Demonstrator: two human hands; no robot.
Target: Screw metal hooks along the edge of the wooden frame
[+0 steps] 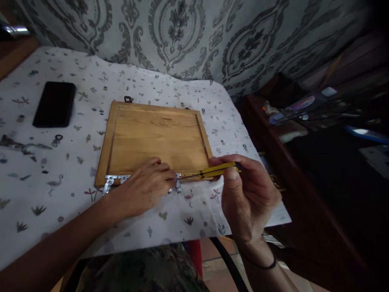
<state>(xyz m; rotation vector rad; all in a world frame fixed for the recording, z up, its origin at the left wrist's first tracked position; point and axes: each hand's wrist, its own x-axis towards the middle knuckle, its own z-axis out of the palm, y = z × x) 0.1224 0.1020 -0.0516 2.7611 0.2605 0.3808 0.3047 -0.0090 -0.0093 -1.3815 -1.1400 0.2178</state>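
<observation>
A wooden panel point(158, 134) with a raised frame lies flat on the cloth-covered table. Silver metal hinges point(109, 183) sit along its near edge, partly hidden by my hand. My left hand point(148, 184) rests over that edge, fingers bent and pressed against a metal hinge point(178, 183) right of the middle; its thumb is hidden. In my right hand point(251, 190) is a screwdriver with a yellow and black handle point(219, 169), pinched between thumb and fingers. Its thin shaft points left, with the tip at or close to that hinge.
A black phone point(54, 104) lies on the patterned tablecloth point(75, 223) at the left, with a metal tool point(24, 146) below it. Patterned curtain hangs behind the table. To the right stands dark red furniture point(261, 125) bearing a clear bottle point(291, 109) and other items.
</observation>
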